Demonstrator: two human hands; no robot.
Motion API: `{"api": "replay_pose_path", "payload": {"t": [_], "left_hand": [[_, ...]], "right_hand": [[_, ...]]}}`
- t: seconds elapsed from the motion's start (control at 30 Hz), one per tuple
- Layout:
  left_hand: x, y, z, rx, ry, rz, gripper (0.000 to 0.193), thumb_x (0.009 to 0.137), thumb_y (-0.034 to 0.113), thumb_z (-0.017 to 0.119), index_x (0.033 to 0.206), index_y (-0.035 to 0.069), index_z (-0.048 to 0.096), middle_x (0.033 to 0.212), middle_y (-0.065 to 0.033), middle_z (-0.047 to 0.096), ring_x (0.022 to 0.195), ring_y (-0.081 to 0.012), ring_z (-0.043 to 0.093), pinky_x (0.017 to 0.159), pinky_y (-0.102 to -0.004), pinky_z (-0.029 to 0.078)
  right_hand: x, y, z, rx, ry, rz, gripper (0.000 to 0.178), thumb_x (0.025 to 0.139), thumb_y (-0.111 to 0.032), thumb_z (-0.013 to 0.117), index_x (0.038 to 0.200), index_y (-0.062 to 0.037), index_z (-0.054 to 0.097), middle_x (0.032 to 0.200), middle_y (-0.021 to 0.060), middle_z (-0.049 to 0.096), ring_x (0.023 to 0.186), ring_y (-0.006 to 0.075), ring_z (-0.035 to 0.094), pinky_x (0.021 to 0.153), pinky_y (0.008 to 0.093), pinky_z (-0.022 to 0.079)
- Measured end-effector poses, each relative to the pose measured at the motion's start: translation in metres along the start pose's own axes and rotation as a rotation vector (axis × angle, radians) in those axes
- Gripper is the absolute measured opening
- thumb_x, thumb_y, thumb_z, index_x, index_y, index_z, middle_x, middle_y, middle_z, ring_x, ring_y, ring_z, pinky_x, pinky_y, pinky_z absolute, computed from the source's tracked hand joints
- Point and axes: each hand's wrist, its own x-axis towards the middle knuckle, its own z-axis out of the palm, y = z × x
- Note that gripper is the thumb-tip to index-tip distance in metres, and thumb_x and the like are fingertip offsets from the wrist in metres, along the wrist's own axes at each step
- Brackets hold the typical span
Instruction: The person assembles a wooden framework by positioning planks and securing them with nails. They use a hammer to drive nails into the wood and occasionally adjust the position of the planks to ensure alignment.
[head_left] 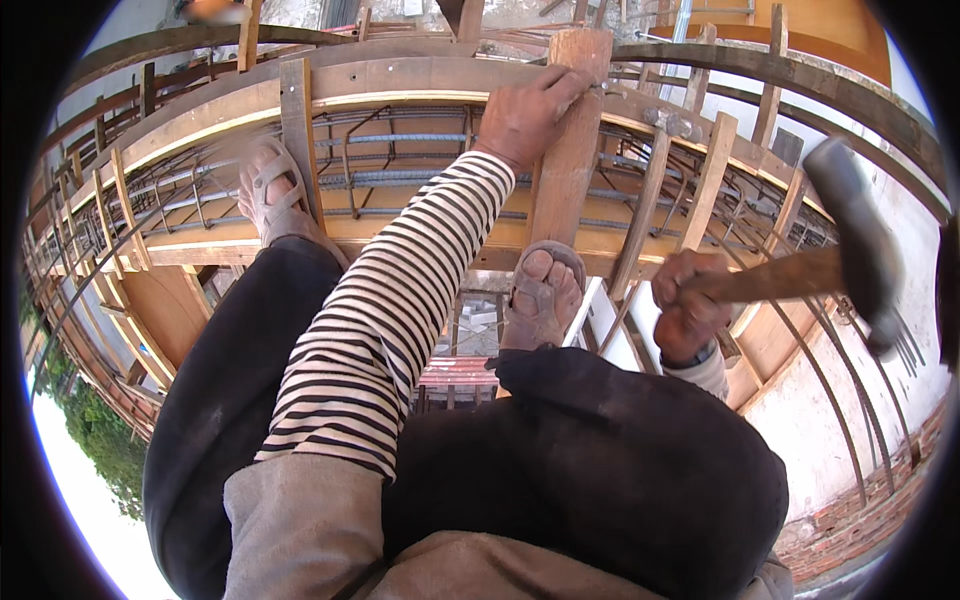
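Observation:
My left hand [525, 115], at the end of a striped sleeve, is closed on the upper part of a short wooden board [568, 185]. The board lies across the top of a long formwork trough, and its near end is by my right foot. Its fingertips are partly hidden, so I cannot make out whether a nail is in them. On the right, my right hand [690, 305] is wrapped round the wooden handle of a hammer [775, 277]. The hammer's metal head is raised off to the right, apart from the board and slightly blurred.
Steel reinforcing bars [400, 178] run inside the wooden formwork [390, 80], which wooden battens [296, 130] cross. My sandalled feet [275, 190] rest on it. Between my legs the view drops to a lower level. Upright rebars [850, 400] and a white wall [800, 470] are at right.

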Motion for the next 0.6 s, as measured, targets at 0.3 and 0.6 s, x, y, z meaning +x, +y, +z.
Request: {"api": "replay_pose_path", "payload": {"t": [0.3, 0.6], "left_hand": [[-0.002, 0.001, 0.001, -0.014, 0.029, 0.019, 0.034, 0.086, 0.014, 0.066, 0.119, 0.018, 0.062, 0.113, -0.0045, 0.067, 0.087, -0.0297, 0.069, 0.072, -0.0395, 0.058], [0.0, -0.002, 0.001, -0.015, 0.032, -0.001, 0.034, 0.087, 0.015, 0.066, 0.12, 0.019, 0.063, 0.112, -0.0037, 0.067, 0.086, -0.0295, 0.069, 0.071, -0.0394, 0.058]], "right_hand": [[0.002, 0.0, -0.003, -0.398, -0.036, 0.188, 0.048, 0.102, -0.044, 0.047, 0.108, 0.0023, 0.058, 0.064, 0.0056, 0.051, 0.057, 0.0123, 0.047, 0.052, 0.0308, 0.038], [0.002, -0.004, -0.006, -0.055, -0.065, 0.042, 0.045, 0.1, -0.042, 0.051, 0.104, 0.0025, 0.057, 0.065, 0.0046, 0.051, 0.057, 0.012, 0.048, 0.05, 0.03, 0.039]]}}
